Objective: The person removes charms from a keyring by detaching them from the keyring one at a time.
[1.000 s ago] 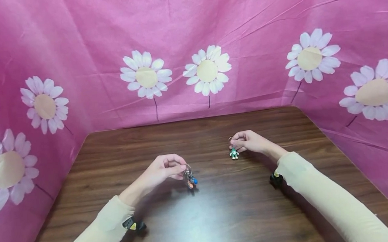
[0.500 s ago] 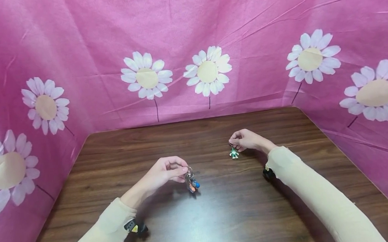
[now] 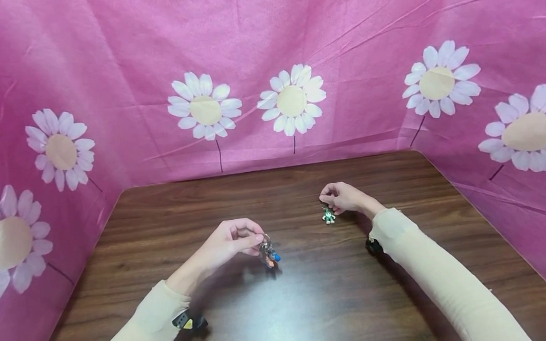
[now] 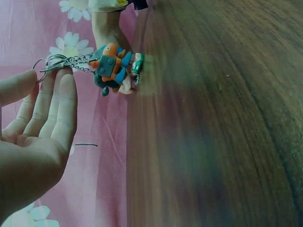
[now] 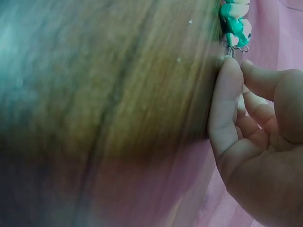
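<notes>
My left hand [image 3: 230, 241] pinches metal rings [image 4: 52, 64] between thumb and fingertips. Small figure keychains [image 3: 271, 256] hang from them on chains, one orange and blue, just above the table. At the left wrist view's top they partly cover my right hand. Further back and right, my right hand [image 3: 345, 197] has its fingertips at the ring of a green and white figure keychain [image 3: 328, 216]. That figure is down at the tabletop. In the right wrist view the ring of this green keychain [image 5: 234, 28] runs behind a fingertip, so the grip is partly hidden.
The brown wooden table [image 3: 207, 320] has a bright glare spot at its front middle. Pink cloth [image 3: 144, 53] printed with white daisies surrounds its back and sides. A dark camera sits on each wrist.
My right hand has shifted slightly left, and the green keychain's ring has gone from upright to low beside the figure. The left hand has barely moved, still holding its keychains.
</notes>
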A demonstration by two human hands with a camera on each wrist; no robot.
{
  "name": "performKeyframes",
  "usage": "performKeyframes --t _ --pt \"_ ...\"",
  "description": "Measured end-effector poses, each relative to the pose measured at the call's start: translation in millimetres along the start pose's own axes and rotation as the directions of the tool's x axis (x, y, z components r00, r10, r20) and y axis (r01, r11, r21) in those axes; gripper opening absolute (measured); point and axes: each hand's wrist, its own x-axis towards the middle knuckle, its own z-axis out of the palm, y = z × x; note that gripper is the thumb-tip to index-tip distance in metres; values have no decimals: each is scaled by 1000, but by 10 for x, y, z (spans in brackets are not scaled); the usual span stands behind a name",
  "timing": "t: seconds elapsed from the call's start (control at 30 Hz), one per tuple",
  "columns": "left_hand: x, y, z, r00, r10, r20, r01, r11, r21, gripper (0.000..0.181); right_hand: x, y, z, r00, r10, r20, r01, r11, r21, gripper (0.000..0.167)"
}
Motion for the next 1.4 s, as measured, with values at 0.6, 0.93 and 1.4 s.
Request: performKeyframes --t 0.6,0.93,1.4 --pt "-5 67 -10 1000 17 -5 -17 1000 -10 20 -32 35 -50 1000 8 -17 -5 989 145 26" --pt "67 192 65 999 20 -35 -21 1000 -14 19 -326 -214 1 960 -234 -153 221 970 -97 28" --pt "206 462 304 984 98 -147 -98 995 3 18 -1074 -999 707 827 -556 -79 560 827 42 23"
